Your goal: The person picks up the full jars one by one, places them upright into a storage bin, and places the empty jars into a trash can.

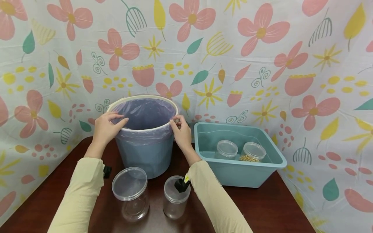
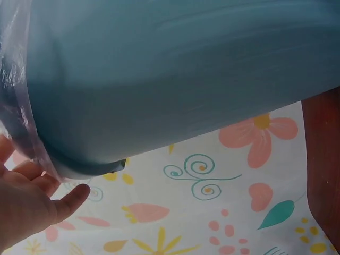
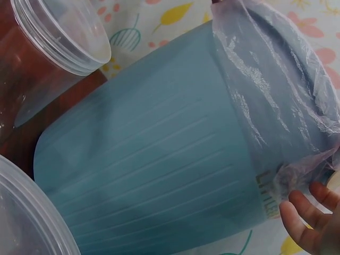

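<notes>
A blue trash can (image 1: 147,158) with a white rim ring (image 1: 148,130) stands on the table, lined with a thin translucent purple trash bag (image 1: 140,113). The bag's edge folds down outside the rim. My left hand (image 1: 109,127) touches the rim's left side, with thumb and forefinger extended and apart over the opening. At the right side of the rim, my right hand (image 1: 182,131) pinches the bag's edge; its other fingers (image 3: 298,223) hang loosely bent beside the can. The exact thumb contact is hidden in the right wrist view.
Two clear lidded jars, a wide one (image 1: 134,202) and a narrower one (image 1: 175,207), stand before the can between my forearms. At the right, a teal tub (image 1: 242,174) holds two lidded jars, one with yellowish grains (image 1: 249,158). A floral curtain (image 1: 215,74) hangs behind.
</notes>
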### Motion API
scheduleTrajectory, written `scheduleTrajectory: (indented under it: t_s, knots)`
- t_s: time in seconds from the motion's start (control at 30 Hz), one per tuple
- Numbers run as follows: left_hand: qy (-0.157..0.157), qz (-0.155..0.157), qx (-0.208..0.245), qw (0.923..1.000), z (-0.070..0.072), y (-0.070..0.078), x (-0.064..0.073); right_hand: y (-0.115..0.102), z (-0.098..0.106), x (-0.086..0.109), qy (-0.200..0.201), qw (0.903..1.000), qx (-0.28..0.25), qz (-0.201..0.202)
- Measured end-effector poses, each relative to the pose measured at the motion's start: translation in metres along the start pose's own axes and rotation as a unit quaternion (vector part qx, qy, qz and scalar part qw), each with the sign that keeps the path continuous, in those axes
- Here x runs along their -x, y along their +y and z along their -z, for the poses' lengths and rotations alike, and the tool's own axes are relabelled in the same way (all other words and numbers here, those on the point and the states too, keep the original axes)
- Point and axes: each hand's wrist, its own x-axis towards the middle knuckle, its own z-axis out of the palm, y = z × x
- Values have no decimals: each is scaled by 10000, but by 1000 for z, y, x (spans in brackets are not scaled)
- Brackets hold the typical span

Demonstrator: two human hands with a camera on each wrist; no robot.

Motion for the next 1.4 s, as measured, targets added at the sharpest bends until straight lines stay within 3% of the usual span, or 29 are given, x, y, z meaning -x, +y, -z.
scheduleTrajectory:
  t_s: [0.27,0.57,0.83,1.07,1.4]
  knots:
    - [504,-574,276,9967,0,-4,14,0,-2,0,5,9999,101,-10]
    - [940,-839,479,9909,3,1,27,-1,-2,0,21,10000,-55,-39]
    - [1603,-1161,726,9775,5,-2,43,-3,-1,-3,-95,9987,-359,-347]
    - [1689,-1185,750,9756,4,-3,57,-2,4,-7,-274,9920,-942,-795]
    - [1634,-1275,698,9758,1,-3,75,-1,4,-8,-245,9919,-948,-815]
